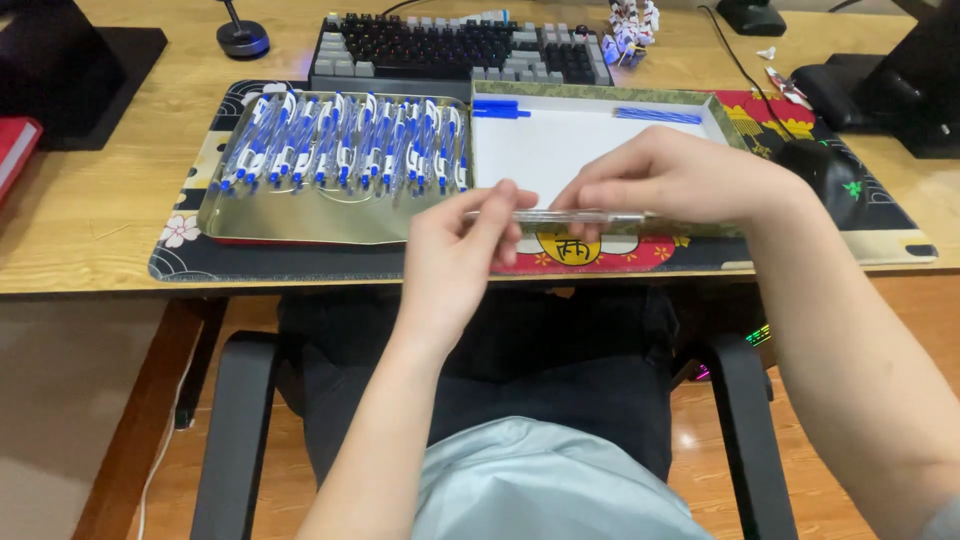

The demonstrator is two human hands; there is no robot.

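- At the centre of the frame, the left hand (455, 255) pinches one end of a clear pen barrel (560, 216) between thumb and fingertips; the other fingers curl loosely.
- The right hand (675, 180) grips the other end, fingers pressed together over the top and thumb hidden beneath.
- The barrel lies level between both hands, just above the near edge of the desk. It is thin, straight and transparent; whether it holds a refill cannot be told.
- Behind the hands, right of centre, an open white box (560, 150) is nearly empty: a few blue caps (500, 108) sit in its upper left corner and a small bunch of blue refills (657, 115) in its upper right.
- To the left, a gold tray (300, 222) holds a long row of finished blue-and-white pens (345, 145), filling its far half.
- Judging by this, most of the pens look assembled and only a few parts remain.
- A keyboard (450, 45) sits at the top of the frame.
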